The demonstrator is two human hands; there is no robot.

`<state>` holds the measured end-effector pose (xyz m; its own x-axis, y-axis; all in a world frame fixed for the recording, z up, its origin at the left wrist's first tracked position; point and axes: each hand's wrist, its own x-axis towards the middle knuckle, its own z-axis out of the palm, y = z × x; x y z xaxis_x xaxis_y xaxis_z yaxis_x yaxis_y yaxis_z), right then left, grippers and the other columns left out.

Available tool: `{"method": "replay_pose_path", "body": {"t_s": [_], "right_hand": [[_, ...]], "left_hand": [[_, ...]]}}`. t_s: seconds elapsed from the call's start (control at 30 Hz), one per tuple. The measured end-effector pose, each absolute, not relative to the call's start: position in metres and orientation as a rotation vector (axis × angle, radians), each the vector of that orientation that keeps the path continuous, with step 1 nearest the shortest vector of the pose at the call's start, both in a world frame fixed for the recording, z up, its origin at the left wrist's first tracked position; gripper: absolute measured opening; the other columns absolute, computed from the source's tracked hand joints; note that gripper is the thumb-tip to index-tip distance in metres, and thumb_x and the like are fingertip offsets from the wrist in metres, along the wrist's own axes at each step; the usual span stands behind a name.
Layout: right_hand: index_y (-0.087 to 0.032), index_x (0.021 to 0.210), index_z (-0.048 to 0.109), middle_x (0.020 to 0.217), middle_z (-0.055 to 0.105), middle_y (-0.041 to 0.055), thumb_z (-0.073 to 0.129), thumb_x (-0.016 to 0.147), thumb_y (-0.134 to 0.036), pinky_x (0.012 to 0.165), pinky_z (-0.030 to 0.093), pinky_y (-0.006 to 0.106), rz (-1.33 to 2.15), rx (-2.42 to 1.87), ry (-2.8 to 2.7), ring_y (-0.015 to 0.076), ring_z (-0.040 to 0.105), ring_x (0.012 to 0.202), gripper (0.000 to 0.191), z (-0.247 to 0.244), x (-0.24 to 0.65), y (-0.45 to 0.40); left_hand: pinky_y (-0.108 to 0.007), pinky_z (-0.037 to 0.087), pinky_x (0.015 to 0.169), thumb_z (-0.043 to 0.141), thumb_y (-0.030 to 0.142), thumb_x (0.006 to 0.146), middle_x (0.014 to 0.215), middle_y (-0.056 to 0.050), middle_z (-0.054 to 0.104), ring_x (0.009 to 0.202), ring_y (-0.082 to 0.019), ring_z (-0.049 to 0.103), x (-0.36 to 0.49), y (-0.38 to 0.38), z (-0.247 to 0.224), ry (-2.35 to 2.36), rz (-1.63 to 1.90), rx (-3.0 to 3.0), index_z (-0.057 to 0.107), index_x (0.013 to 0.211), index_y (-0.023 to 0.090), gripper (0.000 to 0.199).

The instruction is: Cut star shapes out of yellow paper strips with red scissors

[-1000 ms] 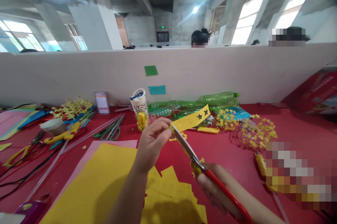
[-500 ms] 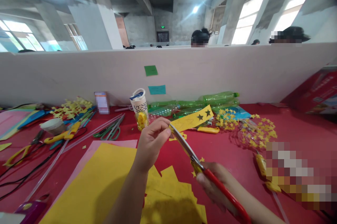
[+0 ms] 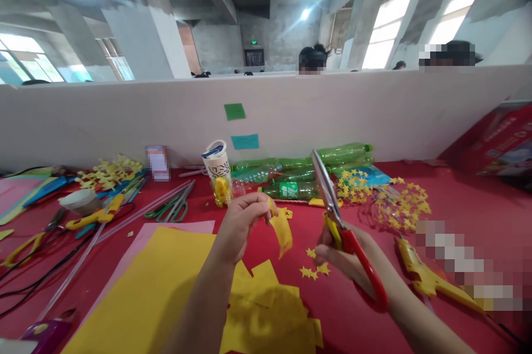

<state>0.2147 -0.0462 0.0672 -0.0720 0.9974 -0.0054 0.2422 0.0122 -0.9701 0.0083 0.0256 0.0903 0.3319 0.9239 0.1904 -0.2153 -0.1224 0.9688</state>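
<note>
A strip of yellow paper (image 3: 282, 232) hangs down from my left hand (image 3: 245, 224), pinched between thumb and fingertips. My right hand (image 3: 347, 257) grips red-handled scissors (image 3: 368, 271), blades pointing up and apart from the strip. Small yellow cut-out stars (image 3: 315, 271) lie on the red table just left of that hand. Below both hands spread cut yellow paper pieces (image 3: 266, 309), beside a large yellow sheet (image 3: 153, 287) on top of a pink one.
Green plastic bottles (image 3: 344, 153) and a white cup (image 3: 216, 168) stand or lie along the white partition (image 3: 124, 121). Star garlands (image 3: 401, 204) and a yellow glue gun (image 3: 424, 276) are at right. Green scissors (image 3: 174, 207) and yellow pliers (image 3: 29, 246) lie at left.
The scissors have moved right and up, away from the paper, and now point upward. The yellow strip, earlier stretched out to the right with star-shaped holes showing, now dangles downward.
</note>
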Motion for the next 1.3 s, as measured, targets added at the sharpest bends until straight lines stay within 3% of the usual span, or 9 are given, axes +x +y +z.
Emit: {"method": "replay_pose_path", "body": {"t_s": [0.13,0.4,0.67,0.93,1.13,1.3], "right_hand": [[-0.021,0.073,0.047,0.084,0.068,0.0070,0.068,0.070,-0.038,0.052,0.046,0.027,1.113,-1.385,-1.405,0.0154,0.057,0.058,0.027,0.067,0.220,-0.040],[-0.021,0.068,0.046,0.057,0.048,-0.0063,0.062,0.066,-0.022,0.040,0.034,0.020,1.142,-1.427,-1.324,0.0087,0.042,0.045,0.016,0.059,0.217,-0.034],[-0.022,0.072,0.044,0.054,0.043,-0.0088,0.059,0.067,-0.026,0.040,0.032,0.021,1.045,-1.390,-1.270,0.0083,0.037,0.041,0.016,0.080,0.245,-0.032],[-0.022,0.069,0.043,0.059,0.044,-0.0070,0.059,0.067,-0.027,0.044,0.031,0.022,1.003,-1.340,-1.277,0.0084,0.038,0.046,0.017,0.096,0.254,-0.037],[-0.021,0.066,0.045,0.060,0.045,-0.0062,0.061,0.065,-0.025,0.047,0.032,0.023,0.972,-1.336,-1.294,0.0099,0.040,0.050,0.017,0.098,0.255,-0.037],[-0.021,0.064,0.044,0.055,0.044,-0.0071,0.059,0.063,-0.024,0.046,0.032,0.023,0.952,-1.335,-1.282,0.0106,0.039,0.049,0.015,0.091,0.247,-0.035]], "left_hand": [[-0.025,0.039,0.062,0.053,0.015,0.075,0.068,-0.003,0.056,0.068,-0.013,0.049,0.024,0.022,0.084,0.650,1.030,1.207,0.056,0.053,0.015,0.021],[-0.028,0.041,0.070,0.053,0.021,0.078,0.075,-0.004,0.058,0.070,-0.015,0.050,0.040,0.026,0.065,0.779,0.946,1.296,0.061,0.069,0.016,0.014],[-0.029,0.036,0.065,0.042,0.029,0.087,0.073,0.001,0.045,0.070,-0.016,0.046,0.053,0.026,0.039,1.014,0.560,2.101,0.044,0.065,0.020,0.024],[-0.028,0.034,0.059,0.053,0.022,0.074,0.070,-0.001,0.052,0.063,-0.016,0.049,0.077,0.018,0.009,1.034,0.254,2.062,0.050,0.056,0.020,0.018],[-0.027,0.036,0.056,0.057,0.026,0.072,0.063,-0.002,0.054,0.062,-0.017,0.051,0.082,0.021,0.011,1.026,0.321,1.953,0.054,0.059,0.019,0.014],[-0.025,0.042,0.062,0.052,0.026,0.077,0.074,-0.001,0.059,0.068,-0.014,0.053,0.078,0.012,0.038,0.914,0.467,1.821,0.058,0.081,0.018,0.011]]}}
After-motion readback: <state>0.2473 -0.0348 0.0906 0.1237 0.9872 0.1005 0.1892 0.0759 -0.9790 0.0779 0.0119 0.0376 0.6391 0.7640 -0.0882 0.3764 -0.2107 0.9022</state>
